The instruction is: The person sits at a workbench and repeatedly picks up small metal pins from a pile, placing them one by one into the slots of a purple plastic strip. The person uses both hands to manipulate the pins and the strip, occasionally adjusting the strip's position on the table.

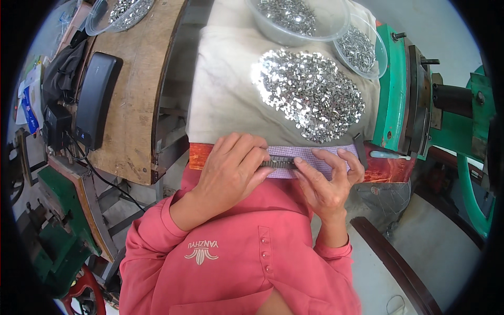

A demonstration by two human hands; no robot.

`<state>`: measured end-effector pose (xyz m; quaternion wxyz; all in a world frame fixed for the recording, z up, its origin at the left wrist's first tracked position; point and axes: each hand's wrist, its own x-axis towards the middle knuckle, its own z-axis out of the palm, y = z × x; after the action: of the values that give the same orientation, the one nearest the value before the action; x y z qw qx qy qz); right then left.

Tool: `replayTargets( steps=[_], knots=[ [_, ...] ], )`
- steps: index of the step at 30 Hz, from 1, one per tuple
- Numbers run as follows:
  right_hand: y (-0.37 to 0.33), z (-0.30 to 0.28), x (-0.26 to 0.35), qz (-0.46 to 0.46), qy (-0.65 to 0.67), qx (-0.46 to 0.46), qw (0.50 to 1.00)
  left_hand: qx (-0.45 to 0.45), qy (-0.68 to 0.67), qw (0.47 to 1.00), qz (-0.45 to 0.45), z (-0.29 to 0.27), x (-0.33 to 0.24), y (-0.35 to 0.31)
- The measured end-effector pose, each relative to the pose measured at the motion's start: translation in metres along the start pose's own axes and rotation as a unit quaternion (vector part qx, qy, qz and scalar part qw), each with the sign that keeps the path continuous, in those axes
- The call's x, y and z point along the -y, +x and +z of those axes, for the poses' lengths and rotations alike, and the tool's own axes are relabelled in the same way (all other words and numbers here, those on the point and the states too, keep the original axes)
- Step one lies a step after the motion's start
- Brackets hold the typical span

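Note:
A narrow, dark metal link band, ridged crosswise like a watch strap, lies between my hands over a lilac checked cloth. My left hand is closed on its left end, its curled fingers covering that part. At the other end, my right hand pinches the band with a fingertip, while its remaining fingers curve over the cloth. Just beyond my hands, a broad pile of small shiny metal pieces is spread on a beige cloth.
Clear plastic tubs of metal bits stand at the far side. A light blue-handled tool lies right of the cloth, near a green machine. On the left, a wooden table carries a black elongated device with cables.

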<state>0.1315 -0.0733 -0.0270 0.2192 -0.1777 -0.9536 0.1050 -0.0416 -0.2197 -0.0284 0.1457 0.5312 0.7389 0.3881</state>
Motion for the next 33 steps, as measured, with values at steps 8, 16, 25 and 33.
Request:
replayTargets(
  steps=[8,16,25,33],
  knots=[
    [0.0,-0.001,-0.001,0.001,0.007,0.006,1.0,-0.023,-0.001,1.0,-0.002,-0.007,0.005,-0.004],
    [0.004,0.002,0.007,-0.009,0.03,0.005,1.0,-0.019,0.004,1.0,-0.002,-0.015,0.011,-0.01],
    [0.007,0.006,0.017,-0.019,0.04,0.01,0.999,-0.013,0.01,1.0,-0.009,-0.019,0.014,-0.011],
    [0.019,0.015,0.029,-0.053,-0.011,0.013,0.998,-0.015,0.019,1.0,-0.004,-0.022,0.012,-0.011]
  ],
)
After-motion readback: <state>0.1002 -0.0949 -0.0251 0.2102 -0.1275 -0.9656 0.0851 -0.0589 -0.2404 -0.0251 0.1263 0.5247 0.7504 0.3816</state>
